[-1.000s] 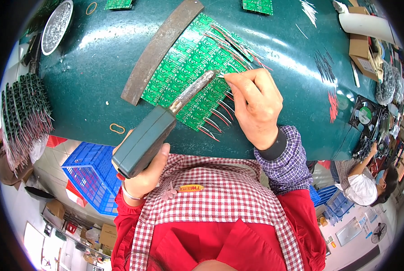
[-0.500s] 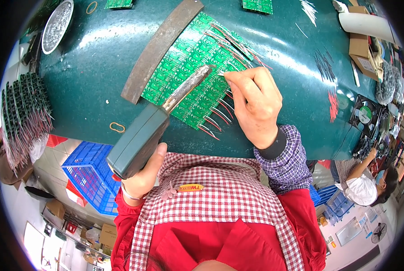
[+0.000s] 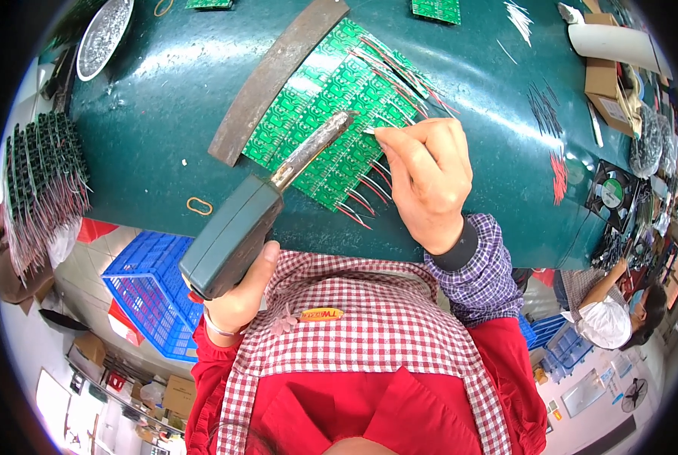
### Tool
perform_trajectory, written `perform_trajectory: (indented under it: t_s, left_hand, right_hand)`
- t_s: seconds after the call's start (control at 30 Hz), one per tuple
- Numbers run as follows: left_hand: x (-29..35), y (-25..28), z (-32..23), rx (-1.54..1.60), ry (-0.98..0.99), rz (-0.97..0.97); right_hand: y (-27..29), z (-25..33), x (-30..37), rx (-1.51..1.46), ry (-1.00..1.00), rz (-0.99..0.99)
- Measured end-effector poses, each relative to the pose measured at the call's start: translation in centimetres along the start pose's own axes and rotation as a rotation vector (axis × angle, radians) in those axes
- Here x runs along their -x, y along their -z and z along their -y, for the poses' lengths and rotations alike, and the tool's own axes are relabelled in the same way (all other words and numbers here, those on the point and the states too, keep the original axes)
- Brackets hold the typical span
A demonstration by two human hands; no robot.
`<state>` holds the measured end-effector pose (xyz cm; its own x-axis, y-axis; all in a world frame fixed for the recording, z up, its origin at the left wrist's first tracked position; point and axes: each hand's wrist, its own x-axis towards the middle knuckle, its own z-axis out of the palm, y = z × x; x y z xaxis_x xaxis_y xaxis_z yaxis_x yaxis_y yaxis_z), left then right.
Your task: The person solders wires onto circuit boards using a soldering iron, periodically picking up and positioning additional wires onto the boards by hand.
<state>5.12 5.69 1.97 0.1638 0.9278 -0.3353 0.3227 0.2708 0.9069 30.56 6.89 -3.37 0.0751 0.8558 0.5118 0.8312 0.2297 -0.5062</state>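
My left hand (image 3: 242,297) is closed round the handle of a dark green soldering gun (image 3: 236,231). The gun's metal tip reaches over a panel of green circuit boards (image 3: 316,121) lying on the table. My right hand (image 3: 430,178) pinches a thin white wire (image 3: 370,131) close beside that tip, above the panel. Red, white and black wires (image 3: 361,199) stick out along the panel's right edge. A curved rusty metal bar (image 3: 274,80) lies along the panel's left side.
White wires (image 3: 518,21), black wires (image 3: 542,106) and red wires (image 3: 558,176) lie in bunches at the right. A metal dish (image 3: 105,38) stands at the far left, above a stack of wired boards (image 3: 44,182). A blue crate (image 3: 153,292) sits below the table's edge. Another person (image 3: 608,315) works at the right.
The panel and metal bar have shifted slightly right and up in the picture. My right hand has moved a little down with the white wire; the soldering gun stays almost in place.
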Motion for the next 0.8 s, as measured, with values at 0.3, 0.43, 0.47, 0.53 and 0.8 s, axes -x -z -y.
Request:
perform_trajectory:
  t_s: [0.3, 0.43, 0.47, 0.53, 0.8]
  left_hand:
    - [0.11, 0.13, 0.42, -0.073, -0.013, -0.001]
    - [0.04, 0.17, 0.61, -0.114, -0.067, -0.016]
    - [0.06, 0.18, 0.68, -0.114, -0.067, -0.016]
    - [0.05, 0.18, 0.84, -0.126, -0.073, -0.022]
    - [-0.35, 0.12, 0.41, -0.163, -0.104, -0.002]
  right_hand:
    - [-0.28, 0.15, 0.51, -0.029, -0.017, 0.051]
    - [-0.24, 0.33, 0.55, -0.039, -0.035, 0.069]
    - [-0.23, 0.34, 0.55, -0.038, -0.042, 0.075]
    - [-0.29, 0.28, 0.61, -0.039, -0.042, 0.073]
    - [-0.33, 0.15, 0.57, -0.038, -0.043, 0.077]
